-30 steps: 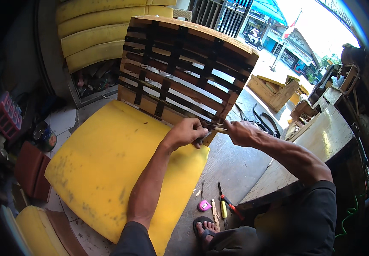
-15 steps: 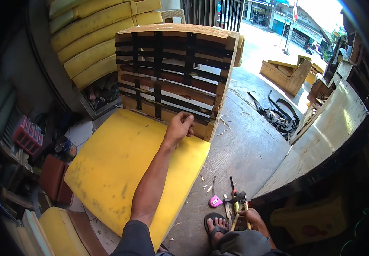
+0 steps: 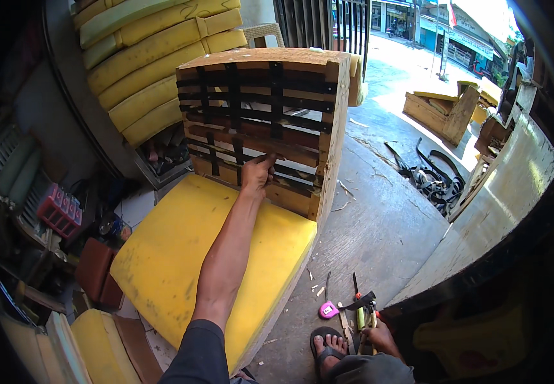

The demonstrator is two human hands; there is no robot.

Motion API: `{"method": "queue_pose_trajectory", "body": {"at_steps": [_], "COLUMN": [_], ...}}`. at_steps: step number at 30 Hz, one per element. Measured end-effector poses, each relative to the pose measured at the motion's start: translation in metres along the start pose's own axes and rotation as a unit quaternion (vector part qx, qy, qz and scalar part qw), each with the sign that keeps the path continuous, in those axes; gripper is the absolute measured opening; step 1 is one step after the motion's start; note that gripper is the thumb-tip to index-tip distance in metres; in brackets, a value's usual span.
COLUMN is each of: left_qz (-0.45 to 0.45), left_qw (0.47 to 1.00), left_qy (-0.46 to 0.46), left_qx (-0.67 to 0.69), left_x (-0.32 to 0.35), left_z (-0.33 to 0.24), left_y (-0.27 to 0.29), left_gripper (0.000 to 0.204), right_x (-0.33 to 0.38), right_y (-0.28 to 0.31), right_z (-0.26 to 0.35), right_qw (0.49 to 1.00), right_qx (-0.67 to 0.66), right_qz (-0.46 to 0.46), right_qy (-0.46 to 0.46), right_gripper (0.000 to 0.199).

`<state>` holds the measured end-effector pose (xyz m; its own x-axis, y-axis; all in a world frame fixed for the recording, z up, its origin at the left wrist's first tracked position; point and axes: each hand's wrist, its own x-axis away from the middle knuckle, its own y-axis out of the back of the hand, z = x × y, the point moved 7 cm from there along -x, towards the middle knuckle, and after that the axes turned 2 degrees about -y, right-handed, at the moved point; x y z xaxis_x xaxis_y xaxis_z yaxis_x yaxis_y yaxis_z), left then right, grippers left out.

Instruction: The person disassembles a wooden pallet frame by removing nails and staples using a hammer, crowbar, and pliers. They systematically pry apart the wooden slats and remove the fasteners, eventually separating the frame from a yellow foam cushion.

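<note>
Both your hands were at the frame's lower right corner a second ago. Since then your right hand (image 3: 381,339) has dropped to the floor by your foot (image 3: 329,344), closed round a pale-handled tool (image 3: 374,315); deep shade there, so possibly pincers. Your left hand (image 3: 256,174) is up at the black straps (image 3: 233,97), fingers curled; can't tell whether they pinch one. So the strap work is one-handed for now, tool off the frame.

Wooden frame (image 3: 333,131): upright at the far edge of the yellow pad (image 3: 168,233). That pad lies between you and it; your left arm reaches across. Pink tape measure (image 3: 328,310) and screwdriver (image 3: 360,318) crowd the tool. Loose strap pile (image 3: 442,182) well off to the right.
</note>
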<state>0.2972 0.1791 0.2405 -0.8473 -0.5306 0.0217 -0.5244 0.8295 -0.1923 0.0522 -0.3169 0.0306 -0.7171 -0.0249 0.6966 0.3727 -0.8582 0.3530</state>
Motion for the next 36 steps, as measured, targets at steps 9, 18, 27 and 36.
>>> {"method": "queue_pose_trajectory", "body": {"at_steps": [9, 18, 27, 36], "left_qz": [0.416, -0.064, -0.144, -0.207], "left_qw": [0.906, 0.889, 0.848, 0.781], "left_qy": [-0.045, -0.117, -0.239, -0.371], "left_qx": [-0.059, -0.439, -0.45, -0.458], "left_x": [0.146, 0.049, 0.003, -0.004], "left_z": [0.001, 0.031, 0.012, 0.01], "left_y": [-0.116, 0.072, 0.084, 0.09], "left_gripper": [0.063, 0.033, 0.052, 0.049], "right_x": [-0.006, 0.011, 0.033, 0.061], "right_y": [-0.006, 0.028, 0.057, 0.059], "right_z": [-0.037, -0.029, 0.001, 0.061], "right_qw": [0.998, 0.995, 0.944, 0.962], "right_qx": [-0.01, 0.096, 0.303, 0.269], "right_qz": [0.045, -0.024, -0.071, 0.004], "right_qy": [-0.047, -0.022, -0.108, -0.045], "right_gripper": [0.046, 0.054, 0.049, 0.026]}}
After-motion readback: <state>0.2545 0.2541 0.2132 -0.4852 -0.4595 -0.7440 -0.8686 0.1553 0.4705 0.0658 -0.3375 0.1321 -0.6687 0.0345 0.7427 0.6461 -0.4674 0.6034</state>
